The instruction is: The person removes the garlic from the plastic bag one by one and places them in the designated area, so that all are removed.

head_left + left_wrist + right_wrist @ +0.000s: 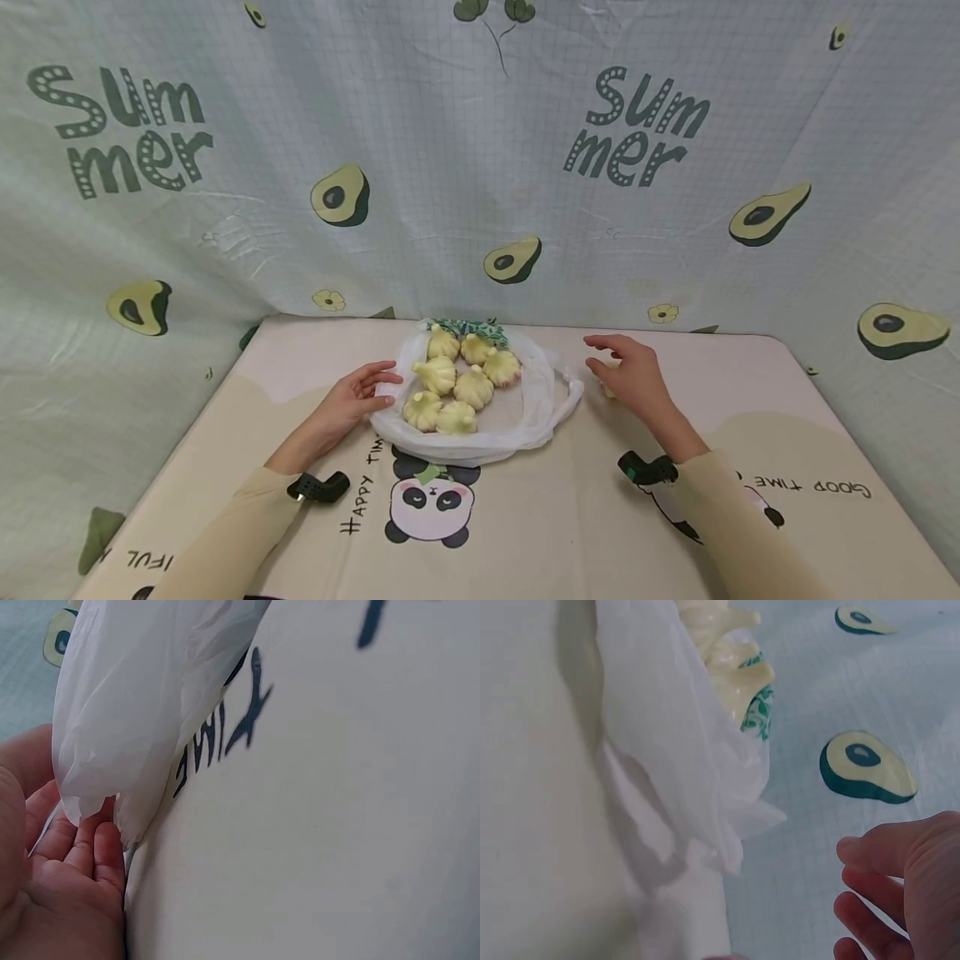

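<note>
A white plastic bag lies on the table with its mouth spread wide, and several pale garlic bulbs sit inside. At its left side is my left hand, fingers loosely bent against the thin plastic; in the left wrist view the bag's edge hangs over those fingers. To the right of the bag my right hand hovers over the table, thumb and fingers apart. A pale yellowish thing shows beneath it, mostly hidden by the hand. The right wrist view shows nothing between the fingers.
A green leaf-patterned piece shows at the back of the bag. The tablecloth carries printed pandas and lettering. Behind the table hangs a curtain with avocados and "Summer" lettering. Both wrists wear black bands.
</note>
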`<state>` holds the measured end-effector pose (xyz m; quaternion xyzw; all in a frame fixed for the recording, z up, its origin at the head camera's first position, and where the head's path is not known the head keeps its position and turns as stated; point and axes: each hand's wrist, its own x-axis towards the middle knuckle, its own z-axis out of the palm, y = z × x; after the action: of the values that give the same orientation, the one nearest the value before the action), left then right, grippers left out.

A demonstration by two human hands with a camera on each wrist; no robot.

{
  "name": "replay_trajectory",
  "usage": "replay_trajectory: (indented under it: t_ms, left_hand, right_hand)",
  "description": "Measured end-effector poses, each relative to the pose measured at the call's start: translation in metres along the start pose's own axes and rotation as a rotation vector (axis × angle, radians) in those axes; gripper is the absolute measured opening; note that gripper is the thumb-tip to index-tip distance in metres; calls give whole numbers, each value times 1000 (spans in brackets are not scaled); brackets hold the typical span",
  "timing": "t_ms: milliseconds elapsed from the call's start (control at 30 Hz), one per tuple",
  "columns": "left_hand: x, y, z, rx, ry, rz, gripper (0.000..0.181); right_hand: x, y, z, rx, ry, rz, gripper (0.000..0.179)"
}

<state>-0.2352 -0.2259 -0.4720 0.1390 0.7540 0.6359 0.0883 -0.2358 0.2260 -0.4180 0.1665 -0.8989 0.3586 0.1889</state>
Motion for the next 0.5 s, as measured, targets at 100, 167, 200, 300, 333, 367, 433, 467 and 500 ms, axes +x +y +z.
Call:
replay_trajectory:
  t_ms: [100,167,200,300,333,367,433,467,500]
  left_hand:
    - [0,1,0,5,1,-2,61]
    - [0,1,0,7,3,-8,61]
    - [0,1,0,8,0,-6,61]
    - [0,1,0,5,-5,-5,61]
    - [0,1,0,3,-7,-6,61]
    - [0,1,0,3,-7,-6,61]
    - [0,1,0,-1,-8,-7,61]
    - [0,1,-1,-2,-7,-8,60]
    - [0,1,0,-2,-6,-8,60]
  right_hand:
    - [5,-6,7,17,-26,1,35]
    - [8,-9,12,31,-48,3,35]
    - [10,-10,14,41,-58,4,35]
    - [13,-14,21,79,-89,20,35]
    - [15,-15,24,89,-99,29,34]
    - [16,-16,27,101,-109,35,34]
    - [18,-19,32,130,-132,52,33]
    - [19,-20,35,145,-144,60,33]
    - [21,-21,38,158,-155,67,32]
